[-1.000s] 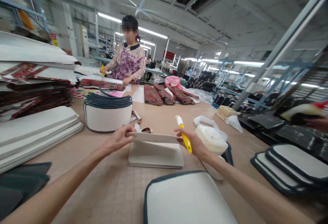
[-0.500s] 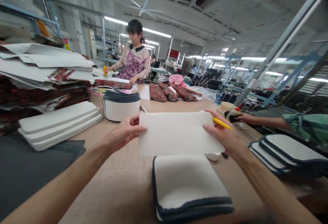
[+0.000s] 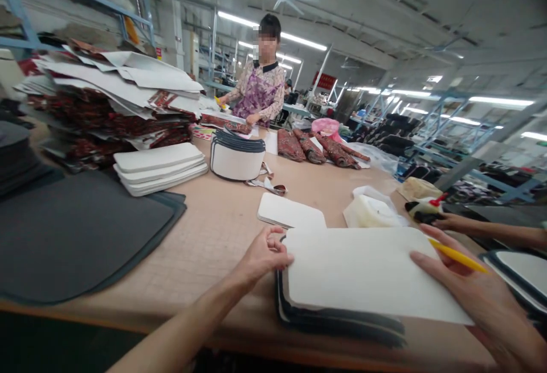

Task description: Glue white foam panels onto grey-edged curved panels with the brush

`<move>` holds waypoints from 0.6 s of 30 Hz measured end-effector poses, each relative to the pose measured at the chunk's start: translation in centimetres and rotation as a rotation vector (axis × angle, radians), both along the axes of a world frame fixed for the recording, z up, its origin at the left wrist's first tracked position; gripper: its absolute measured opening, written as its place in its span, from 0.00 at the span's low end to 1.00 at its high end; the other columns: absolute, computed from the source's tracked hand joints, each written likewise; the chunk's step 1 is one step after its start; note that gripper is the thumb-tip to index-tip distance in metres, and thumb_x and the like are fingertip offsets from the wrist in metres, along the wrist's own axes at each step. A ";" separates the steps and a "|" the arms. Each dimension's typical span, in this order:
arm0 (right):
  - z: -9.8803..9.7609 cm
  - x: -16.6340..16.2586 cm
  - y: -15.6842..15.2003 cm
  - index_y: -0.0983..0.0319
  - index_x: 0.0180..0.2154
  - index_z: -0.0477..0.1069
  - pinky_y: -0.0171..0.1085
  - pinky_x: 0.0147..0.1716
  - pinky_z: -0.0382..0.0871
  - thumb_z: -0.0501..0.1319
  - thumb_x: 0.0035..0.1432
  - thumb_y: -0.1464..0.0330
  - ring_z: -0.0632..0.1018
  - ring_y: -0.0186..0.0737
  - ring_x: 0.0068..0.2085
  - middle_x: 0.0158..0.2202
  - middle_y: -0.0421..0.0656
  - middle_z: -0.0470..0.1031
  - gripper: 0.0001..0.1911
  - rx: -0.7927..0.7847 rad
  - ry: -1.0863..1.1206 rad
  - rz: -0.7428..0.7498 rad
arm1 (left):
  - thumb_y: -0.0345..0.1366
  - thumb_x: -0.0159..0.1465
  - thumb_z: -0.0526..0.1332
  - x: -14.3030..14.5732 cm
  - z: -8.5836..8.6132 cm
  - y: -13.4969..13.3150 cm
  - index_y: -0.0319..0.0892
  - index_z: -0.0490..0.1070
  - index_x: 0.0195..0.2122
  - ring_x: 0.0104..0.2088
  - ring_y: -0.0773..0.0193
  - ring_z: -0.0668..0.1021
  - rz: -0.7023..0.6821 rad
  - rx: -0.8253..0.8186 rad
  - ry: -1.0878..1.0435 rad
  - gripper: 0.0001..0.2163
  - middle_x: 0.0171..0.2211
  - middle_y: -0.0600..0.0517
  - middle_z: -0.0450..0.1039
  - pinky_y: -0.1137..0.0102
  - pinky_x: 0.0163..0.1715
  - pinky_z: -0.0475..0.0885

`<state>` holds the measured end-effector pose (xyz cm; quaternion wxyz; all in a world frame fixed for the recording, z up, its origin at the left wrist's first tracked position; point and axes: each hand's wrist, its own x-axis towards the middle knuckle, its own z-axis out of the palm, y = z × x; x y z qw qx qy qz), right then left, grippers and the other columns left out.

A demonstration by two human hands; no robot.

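Observation:
A white rectangular board (image 3: 363,270) with rounded corners lies over or just above a stack of dark-edged pads (image 3: 342,317); whether it rests on them I cannot tell. My left hand (image 3: 267,253) pinches its left edge between thumb and curled fingers. At the board's right end, my right hand (image 3: 465,287) grips it with the thumb on top. A yellow pen-like tool (image 3: 457,255) is also tucked in that hand, sticking out to the right. Just behind the stack lies a small pile of white boards (image 3: 291,212).
Dark grey sheets (image 3: 85,230) cover the table's left. Behind them stand white boards (image 3: 160,162), a curved pad stack (image 3: 237,159) and heaped patterned material (image 3: 106,111). A white block (image 3: 371,209) sits right of centre. One co-worker (image 3: 260,85) stands opposite; another's hand (image 3: 453,222) holds a red-tipped bottle.
Both hands have lowered the white board toward the dark-edged stack. My view has turned left, so the surroundings appear farther right and the small white board pile shows.

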<state>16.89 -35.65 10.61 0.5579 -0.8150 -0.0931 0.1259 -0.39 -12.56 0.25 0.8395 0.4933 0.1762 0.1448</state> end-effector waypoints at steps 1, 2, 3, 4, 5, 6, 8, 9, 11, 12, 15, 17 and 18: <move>0.1 0.1 0.0 0.48 0.56 0.59 0.31 0.18 0.70 0.68 0.41 0.60 0.76 0.38 0.23 0.31 0.38 0.75 0.39 -0.053 -0.032 -0.004 | 0.30 0.40 0.70 0.0 -0.5 -0.2 0.39 0.59 0.43 0.22 0.70 0.70 0.021 0.016 0.003 0.29 0.21 0.61 0.66 0.74 0.25 0.65; 0.2 0.1 0.0 0.48 0.56 0.59 0.31 0.19 0.70 0.68 0.41 0.59 0.77 0.38 0.24 0.34 0.39 0.75 0.38 -0.099 -0.066 -0.009 | 0.28 0.40 0.69 0.0 -1.0 -0.3 0.38 0.59 0.46 0.22 0.70 0.70 0.039 0.027 0.006 0.31 0.21 0.60 0.67 0.74 0.26 0.65; 0.3 0.1 0.1 0.48 0.56 0.59 0.31 0.18 0.70 0.68 0.41 0.58 0.77 0.39 0.24 0.37 0.41 0.75 0.39 -0.135 -0.093 -0.015 | 0.26 0.40 0.69 0.0 -1.4 -0.4 0.38 0.58 0.47 0.23 0.70 0.71 0.052 0.032 0.009 0.33 0.22 0.60 0.68 0.74 0.27 0.65; 0.4 0.2 0.2 0.48 0.56 0.59 0.32 0.18 0.70 0.68 0.40 0.58 0.77 0.40 0.25 0.39 0.42 0.75 0.39 -0.161 -0.107 -0.022 | 0.25 0.40 0.68 0.0 -1.8 -0.4 0.38 0.57 0.49 0.24 0.70 0.71 0.061 0.032 0.010 0.34 0.22 0.59 0.69 0.73 0.29 0.65; 0.5 0.1 0.4 0.48 0.56 0.60 0.32 0.16 0.70 0.68 0.39 0.57 0.77 0.41 0.24 0.39 0.42 0.75 0.40 -0.185 -0.120 -0.035 | 0.24 0.41 0.68 0.0 -2.1 -0.5 0.38 0.56 0.51 0.26 0.70 0.72 0.066 0.028 0.012 0.35 0.23 0.59 0.69 0.73 0.31 0.66; 0.7 0.1 0.5 0.48 0.56 0.60 0.32 0.15 0.69 0.67 0.39 0.56 0.77 0.41 0.23 0.38 0.42 0.76 0.39 -0.209 -0.139 -0.047 | 0.24 0.41 0.68 0.0 -2.4 -0.5 0.38 0.55 0.52 0.27 0.69 0.73 0.067 0.022 0.013 0.36 0.24 0.59 0.69 0.73 0.32 0.66; 1.0 0.0 0.9 0.48 0.56 0.59 0.33 0.14 0.69 0.66 0.41 0.55 0.76 0.41 0.22 0.35 0.42 0.76 0.39 -0.287 -0.182 -0.065 | 0.25 0.42 0.68 -0.1 -2.8 -0.6 0.38 0.54 0.53 0.27 0.69 0.73 0.066 0.007 0.012 0.37 0.25 0.59 0.69 0.73 0.32 0.66; 1.1 -0.2 1.1 0.49 0.56 0.59 0.33 0.15 0.69 0.66 0.41 0.54 0.76 0.40 0.22 0.33 0.42 0.76 0.39 -0.346 -0.200 -0.072 | 0.25 0.42 0.68 -0.1 -3.0 -0.6 0.38 0.54 0.54 0.27 0.69 0.73 0.067 0.001 0.010 0.37 0.25 0.59 0.69 0.73 0.32 0.66; 1.3 -0.6 1.6 0.50 0.57 0.59 0.34 0.16 0.71 0.65 0.42 0.53 0.76 0.41 0.22 0.32 0.41 0.76 0.39 -0.423 -0.222 -0.091 | 0.25 0.43 0.67 -0.1 -3.3 -0.7 0.38 0.53 0.55 0.25 0.71 0.72 0.069 -0.006 0.008 0.37 0.25 0.59 0.68 0.74 0.30 0.65; 1.4 -1.0 1.9 0.50 0.57 0.59 0.35 0.17 0.72 0.65 0.42 0.53 0.76 0.42 0.23 0.33 0.41 0.76 0.39 -0.426 -0.217 -0.101 | 0.25 0.43 0.67 -0.1 -3.5 -0.7 0.38 0.52 0.55 0.25 0.72 0.72 0.070 -0.007 0.008 0.38 0.25 0.60 0.68 0.75 0.30 0.65; 1.3 -2.0 2.4 0.48 0.57 0.57 0.36 0.22 0.74 0.62 0.45 0.54 0.78 0.43 0.27 0.38 0.41 0.77 0.36 -0.380 -0.224 -0.112 | 0.23 0.43 0.65 0.0 -3.8 -0.8 0.38 0.51 0.56 0.23 0.73 0.70 0.076 0.008 0.012 0.38 0.25 0.60 0.67 0.76 0.27 0.63; 1.0 -2.3 2.5 0.47 0.57 0.57 0.35 0.22 0.73 0.62 0.46 0.53 0.77 0.42 0.27 0.39 0.42 0.76 0.35 -0.389 -0.246 -0.113 | 0.21 0.43 0.64 0.1 -3.9 -0.8 0.37 0.50 0.57 0.22 0.73 0.69 0.083 0.022 0.018 0.39 0.24 0.61 0.66 0.77 0.25 0.63; 0.8 -2.2 2.5 0.47 0.56 0.58 0.35 0.20 0.72 0.62 0.45 0.52 0.76 0.41 0.26 0.39 0.43 0.75 0.36 -0.406 -0.254 -0.119 | 0.21 0.43 0.64 0.2 -3.9 -0.8 0.37 0.50 0.57 0.22 0.73 0.68 0.088 0.031 0.022 0.39 0.24 0.61 0.66 0.77 0.25 0.62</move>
